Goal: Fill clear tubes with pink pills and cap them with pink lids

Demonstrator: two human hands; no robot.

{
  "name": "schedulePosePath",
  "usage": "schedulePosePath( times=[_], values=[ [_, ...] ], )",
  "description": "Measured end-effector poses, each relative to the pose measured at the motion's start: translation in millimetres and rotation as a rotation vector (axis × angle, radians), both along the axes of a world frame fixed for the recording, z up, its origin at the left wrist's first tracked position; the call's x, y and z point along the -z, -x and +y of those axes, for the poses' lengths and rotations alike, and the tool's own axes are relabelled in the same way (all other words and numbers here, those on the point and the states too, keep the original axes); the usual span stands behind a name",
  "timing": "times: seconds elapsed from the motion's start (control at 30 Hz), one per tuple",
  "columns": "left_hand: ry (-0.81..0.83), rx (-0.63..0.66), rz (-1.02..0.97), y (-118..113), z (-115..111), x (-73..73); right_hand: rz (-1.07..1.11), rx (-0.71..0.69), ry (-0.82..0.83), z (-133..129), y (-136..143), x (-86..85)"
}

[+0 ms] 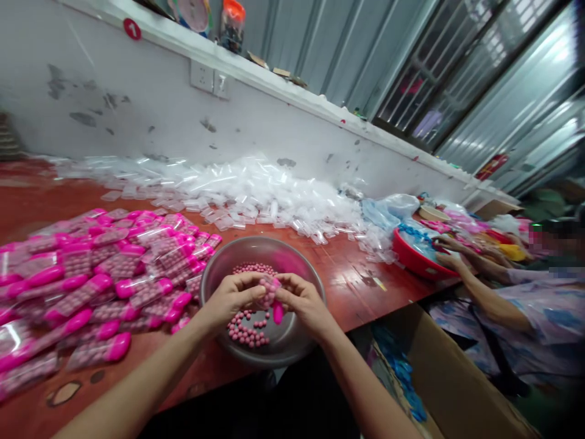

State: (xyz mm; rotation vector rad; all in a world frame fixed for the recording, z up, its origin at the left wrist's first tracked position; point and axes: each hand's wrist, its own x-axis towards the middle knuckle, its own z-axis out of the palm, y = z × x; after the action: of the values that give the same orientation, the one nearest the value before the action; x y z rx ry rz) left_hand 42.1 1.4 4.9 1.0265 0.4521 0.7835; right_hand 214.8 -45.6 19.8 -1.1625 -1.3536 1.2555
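A grey metal bowl [292, 341] stands at the table's front edge with loose pink beads [247, 330] in it. Above the bowl, my left hand [236, 297] and my right hand [299, 300] meet around a small clear container of pink beads [267, 291] with a bright pink cap [277, 312]. The fingers of both hands are closed on it. Part of the container is hidden by the fingers. To the left of the bowl lies a large pile of filled, pink-capped containers [155, 262].
Many clear empty containers [256, 189] are heaped along the wall. At the right, another person's hands reach into a red basin [418, 259]. A cardboard box [448, 366] holding blue items stands below the table, right of my arm. The red table [351, 286] ends beside it.
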Motion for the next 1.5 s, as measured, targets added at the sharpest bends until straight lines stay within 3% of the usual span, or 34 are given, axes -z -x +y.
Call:
schedulePosePath(
  times=[0.13,0.27,0.53,0.7,0.8,0.93,1.07,1.17,1.27,1.37,1.43,1.5],
  values=[
    [-0.179,-0.067,0.111,-1,-5,-2.5,-0.197,0.168,-0.184,-5,-11,-17.7],
    [-0.369,-0.109,0.178,-1,-9,-5.8,-0.419,0.139,-0.333,-7,-8,-30.9],
    [-0.592,-0.264,0.319,3,-15,-4.1,-0.447,-0.021,-0.234,-5,-1,-20.7],
    [-0.731,-0.327,0.382,4,-19,-5.4,-0.611,0.036,-0.296,-14,3,-21.4],
    [-0.898,-0.35,0.453,5,-21,-4.9,-0.65,0.082,-0.324,-18,4,-18.5],
    [-1.042,-0.332,0.551,5,-21,-0.8,-0.706,0.028,-0.349,-19,2,-14.7],
    [-1.016,-0.308,0.584,4,-20,1.9,-0.923,-0.062,-0.489,-13,1,-16.6],
    [-0.889,-0.308,0.57,3,-18,0.9,-0.882,-0.101,-0.524,-4,2,-18.0],
    [-0.561,-0.281,0.374,2,-15,-1.5,-0.587,-0.008,-0.427,2,4,-15.9],
    [-0.253,-0.251,0.169,1,-11,-3.4,-0.091,0.096,-0.195,-1,2,-8.2],
    [-0.178,-0.251,0.116,1,-9,-3.8,0.188,0.119,-0.063,-7,-2,-1.8],
    [-0.167,-0.253,0.101,2,-9,-3.4,0.32,0.14,0.001,-11,-6,2.2]
  ],
)
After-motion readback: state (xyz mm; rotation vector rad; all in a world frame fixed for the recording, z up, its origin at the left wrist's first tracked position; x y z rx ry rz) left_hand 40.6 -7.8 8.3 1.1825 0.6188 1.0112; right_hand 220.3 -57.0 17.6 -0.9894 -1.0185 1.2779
